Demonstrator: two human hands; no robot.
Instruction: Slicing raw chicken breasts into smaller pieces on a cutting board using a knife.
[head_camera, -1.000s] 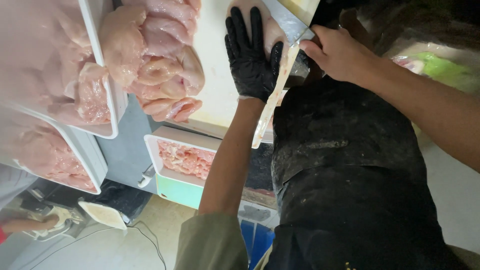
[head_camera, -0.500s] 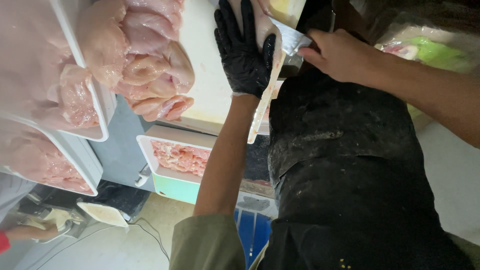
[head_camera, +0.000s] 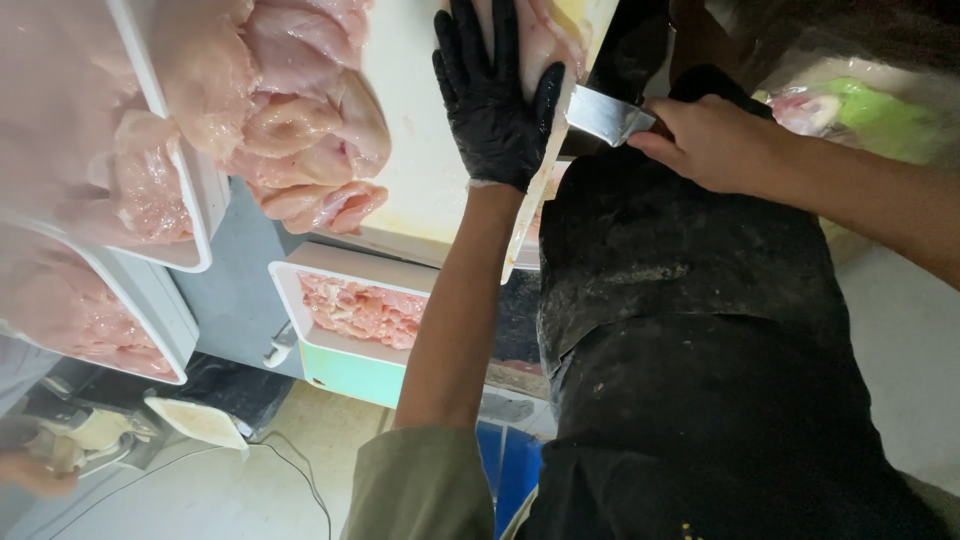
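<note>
Bare cutting board (head_camera: 425, 150) between hand and chicken pile (head_camera: 300, 130) — passable.

I wore a black glove on my left hand (head_camera: 497, 100), an olive rolled sleeve (head_camera: 420, 490), a dark stained apron (head_camera: 700, 350); my right hand (head_camera: 715, 145) was bare.

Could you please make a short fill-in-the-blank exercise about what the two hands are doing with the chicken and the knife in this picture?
1. The left hand wears a glove of ____ colour.
2. The right hand grips the handle of a ____.
3. The left hand lies flat on a piece of raw ____ on the cutting board.
4. The tray below the board is ____ in colour.

Missing words: black; knife; chicken; white
</note>
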